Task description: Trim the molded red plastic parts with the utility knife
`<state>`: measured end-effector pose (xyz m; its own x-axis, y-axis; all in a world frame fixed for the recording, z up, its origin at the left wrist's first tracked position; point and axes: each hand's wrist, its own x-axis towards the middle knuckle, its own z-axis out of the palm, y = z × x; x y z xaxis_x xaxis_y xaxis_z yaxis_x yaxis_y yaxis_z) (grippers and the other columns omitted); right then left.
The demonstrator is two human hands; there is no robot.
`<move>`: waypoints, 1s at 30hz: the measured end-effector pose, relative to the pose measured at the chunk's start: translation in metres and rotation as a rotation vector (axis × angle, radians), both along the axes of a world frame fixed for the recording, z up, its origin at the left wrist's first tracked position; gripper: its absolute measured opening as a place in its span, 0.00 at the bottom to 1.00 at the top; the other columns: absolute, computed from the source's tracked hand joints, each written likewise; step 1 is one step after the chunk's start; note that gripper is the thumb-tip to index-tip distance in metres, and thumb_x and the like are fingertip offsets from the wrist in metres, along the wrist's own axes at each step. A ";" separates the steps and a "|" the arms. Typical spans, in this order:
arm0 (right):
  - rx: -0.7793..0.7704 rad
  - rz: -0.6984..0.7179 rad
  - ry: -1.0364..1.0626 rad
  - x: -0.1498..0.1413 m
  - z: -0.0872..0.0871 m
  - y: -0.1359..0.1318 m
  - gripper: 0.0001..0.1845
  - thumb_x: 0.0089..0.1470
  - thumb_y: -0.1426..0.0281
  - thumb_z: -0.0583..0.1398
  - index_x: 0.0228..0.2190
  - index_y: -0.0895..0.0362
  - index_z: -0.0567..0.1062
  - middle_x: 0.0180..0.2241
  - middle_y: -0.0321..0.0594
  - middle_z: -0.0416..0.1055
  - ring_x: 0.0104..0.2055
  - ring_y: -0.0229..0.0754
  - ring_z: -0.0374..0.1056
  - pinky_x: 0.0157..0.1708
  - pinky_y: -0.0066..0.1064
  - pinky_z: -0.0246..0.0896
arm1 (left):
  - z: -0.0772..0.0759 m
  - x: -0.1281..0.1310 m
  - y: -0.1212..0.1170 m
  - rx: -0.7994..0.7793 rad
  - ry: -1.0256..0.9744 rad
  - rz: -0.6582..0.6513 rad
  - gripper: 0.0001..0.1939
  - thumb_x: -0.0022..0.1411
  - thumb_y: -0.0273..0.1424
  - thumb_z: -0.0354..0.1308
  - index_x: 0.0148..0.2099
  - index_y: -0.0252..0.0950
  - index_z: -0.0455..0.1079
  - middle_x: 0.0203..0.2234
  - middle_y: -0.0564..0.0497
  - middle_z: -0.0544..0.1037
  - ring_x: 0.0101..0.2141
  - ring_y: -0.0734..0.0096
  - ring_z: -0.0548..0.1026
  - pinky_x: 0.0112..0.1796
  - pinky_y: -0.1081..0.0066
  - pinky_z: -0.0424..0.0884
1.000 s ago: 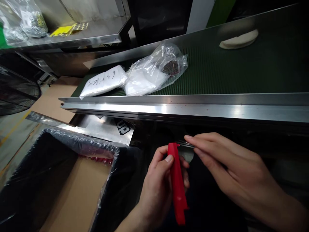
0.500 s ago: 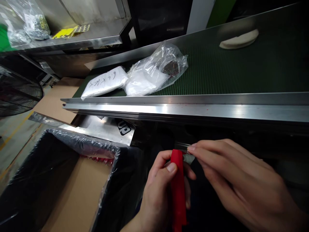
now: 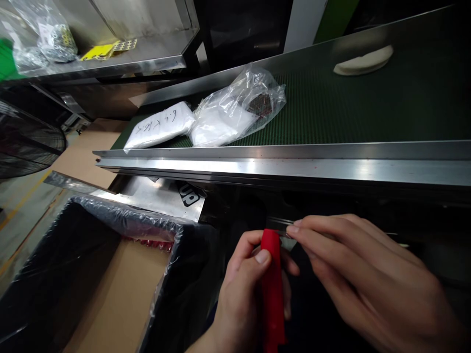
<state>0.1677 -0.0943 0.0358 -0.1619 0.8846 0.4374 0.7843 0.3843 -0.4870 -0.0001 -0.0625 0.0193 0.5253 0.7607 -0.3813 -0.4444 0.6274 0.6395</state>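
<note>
Left hand: my left hand [image 3: 241, 294] is wrapped round a red plastic strip [image 3: 273, 289], thumb pressed on its near face close to the top end — a firm clasp, fingers curled behind it.
Red strip: stands roughly upright below the conveyor rail [image 3: 294, 166], in front of my chest; its lower end runs out of the frame, so I can't see its full length.
Right hand: my right hand [image 3: 368, 279] pinches a thin clear film [image 3: 285, 234] between thumb and fingertips, right at the strip's top end. The film is almost see-through against the dark background — I can't make out its edges or how far it reaches.
Writing: the white packet [image 3: 160, 128] on the green belt [image 3: 349, 108] carries a handwritten line in black marker; I read something like "6.4 x 165" but won't vouch for it.
More writing: a silvery sheet [image 3: 154, 196] under the rail shows bold black letters, upside down and cut off by its edge — "up" is all I get.
Clear bag: a crumpled bag [image 3: 239, 103] lies touching the white packet; something dark and patterned sits inside, too blurred to name.
Far belt: a pale flat piece [image 3: 362, 60] lies well apart, at the far side.
Box: a cardboard box lined with black plastic [image 3: 121, 220] stands to my left, bare cardboard showing inside.
Shelf: top left, a steel shelf [image 3: 147, 51] holds a yellow perforated card [image 3: 99, 49] and a bag of small parts [image 3: 51, 37], both too small to read.
</note>
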 end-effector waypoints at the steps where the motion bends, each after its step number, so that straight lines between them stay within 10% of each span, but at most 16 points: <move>1: 0.002 0.002 -0.002 0.000 0.000 0.000 0.19 0.59 0.82 0.55 0.50 0.61 0.73 0.46 0.45 0.70 0.48 0.42 0.65 0.44 0.39 0.62 | 0.000 0.000 0.000 0.000 0.000 0.000 0.09 0.67 0.34 0.49 0.42 0.35 0.67 0.31 0.49 0.77 0.16 0.81 0.70 0.17 0.84 0.63; 30: 0.055 0.016 -0.058 -0.007 -0.006 -0.015 0.19 0.57 0.84 0.57 0.49 0.63 0.74 0.45 0.48 0.70 0.46 0.43 0.65 0.45 0.37 0.60 | 0.008 0.004 0.004 -0.080 0.105 0.006 0.10 0.66 0.38 0.49 0.42 0.39 0.65 0.26 0.54 0.72 0.16 0.82 0.65 0.18 0.80 0.63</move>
<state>0.1607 -0.1094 0.0303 -0.2022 0.8566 0.4747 0.8043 0.4218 -0.4186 0.0034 -0.0581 0.0276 0.4746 0.7287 -0.4938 -0.3820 0.6759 0.6303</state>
